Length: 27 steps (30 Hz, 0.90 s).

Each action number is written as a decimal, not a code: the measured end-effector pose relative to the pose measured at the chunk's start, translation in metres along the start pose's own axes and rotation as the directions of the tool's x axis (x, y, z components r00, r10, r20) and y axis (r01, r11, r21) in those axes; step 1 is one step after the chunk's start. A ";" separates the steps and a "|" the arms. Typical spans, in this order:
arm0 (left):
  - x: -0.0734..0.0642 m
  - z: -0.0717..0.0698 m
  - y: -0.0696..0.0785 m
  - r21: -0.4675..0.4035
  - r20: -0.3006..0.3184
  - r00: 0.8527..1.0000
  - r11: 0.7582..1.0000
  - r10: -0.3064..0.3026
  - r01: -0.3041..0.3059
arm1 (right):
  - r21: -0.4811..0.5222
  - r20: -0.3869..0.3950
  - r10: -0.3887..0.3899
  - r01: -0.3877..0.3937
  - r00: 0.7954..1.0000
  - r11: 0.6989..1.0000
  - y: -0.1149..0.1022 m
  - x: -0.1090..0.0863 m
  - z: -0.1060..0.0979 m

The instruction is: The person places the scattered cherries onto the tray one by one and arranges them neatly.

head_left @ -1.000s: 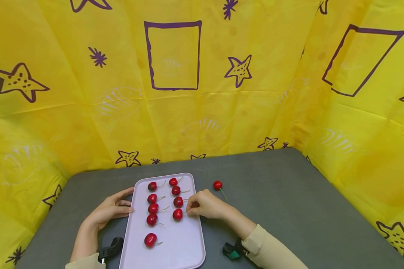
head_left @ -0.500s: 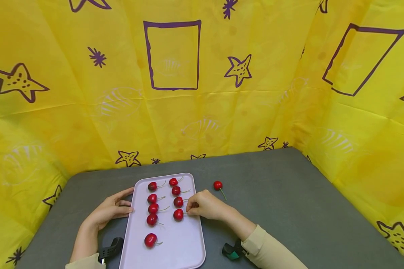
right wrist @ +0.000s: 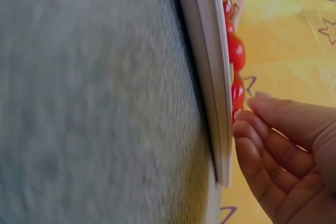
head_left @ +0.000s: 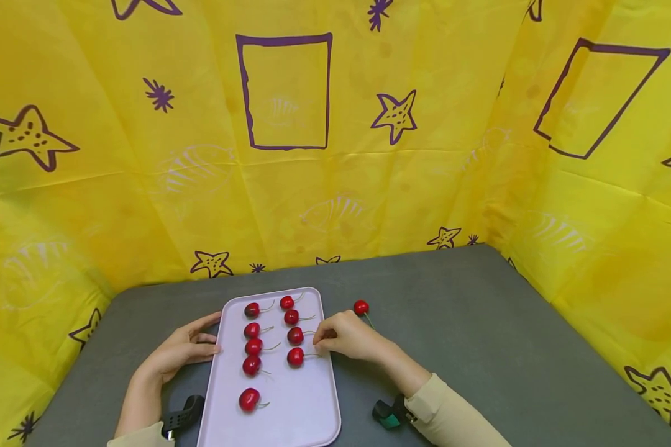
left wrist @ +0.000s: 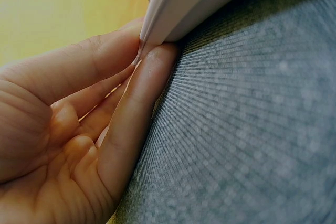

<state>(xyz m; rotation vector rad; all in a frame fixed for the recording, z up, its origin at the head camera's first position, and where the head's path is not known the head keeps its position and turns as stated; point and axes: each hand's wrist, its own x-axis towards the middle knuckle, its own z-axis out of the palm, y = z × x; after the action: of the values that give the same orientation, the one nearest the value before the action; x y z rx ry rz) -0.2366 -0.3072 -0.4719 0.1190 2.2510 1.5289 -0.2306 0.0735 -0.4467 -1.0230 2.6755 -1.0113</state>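
Observation:
A pale lilac tray (head_left: 282,403) bears two columns of red cherries with thin green stems. In the head view my left hand (head_left: 181,347) is at the tray's left edge. The left wrist view shows its thumb and a finger pinching the rim (left wrist: 157,17). My right hand (head_left: 349,338) hovers over the tray's right edge, its fingertips beside the stem of the lowest right-column cherry (head_left: 295,357). In the right wrist view a small gap separates thumb and forefinger, with nothing held between them. The lowest left-column cherry (head_left: 249,400) lies apart from those above it.
One loose cherry (head_left: 361,307) lies on the dark grey table (head_left: 453,323) right of the tray, its stem partly behind my right hand. Yellow patterned cloth (head_left: 291,205) walls in the table at the back and sides.
My right thumb and fingers have let go of the lowest right-column cherry's stem and shifted slightly right and up. That stem now shows in full. My left hand stays on the tray.

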 end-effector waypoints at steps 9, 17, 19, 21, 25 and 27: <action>0.000 0.000 0.000 0.003 -0.003 1.000 1.000 -0.011 0.011 | 0.042 -0.089 0.046 -0.042 0.995 0.998 0.012 -0.006 -0.016; 0.001 0.001 -0.001 -0.001 -0.004 1.000 1.000 -0.011 0.011 | 0.082 -0.214 0.132 -0.117 0.968 0.990 0.031 -0.015 -0.039; 0.001 0.001 0.000 0.000 -0.008 1.000 1.000 -0.011 0.011 | 0.098 -0.242 0.161 -0.141 0.957 0.985 0.035 -0.017 -0.044; 0.000 0.001 0.000 0.004 -0.010 1.000 1.000 -0.010 0.010 | 0.117 -0.265 0.191 -0.165 0.945 0.979 0.039 -0.018 -0.048; 0.000 0.001 0.001 0.003 -0.012 1.000 1.000 -0.016 0.016 | 0.146 -0.289 0.241 -0.207 0.926 0.967 0.048 -0.021 -0.051; 0.000 0.000 0.000 0.008 -0.008 1.000 1.000 -0.015 0.015 | 0.150 -0.296 0.260 -0.225 0.919 0.963 0.052 -0.022 -0.052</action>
<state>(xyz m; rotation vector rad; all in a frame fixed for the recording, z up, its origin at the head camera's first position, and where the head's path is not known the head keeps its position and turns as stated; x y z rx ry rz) -0.2365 -0.3067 -0.4719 0.0979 2.2596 1.5152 -0.2590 0.1447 -0.4423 -0.5255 2.8522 -1.3492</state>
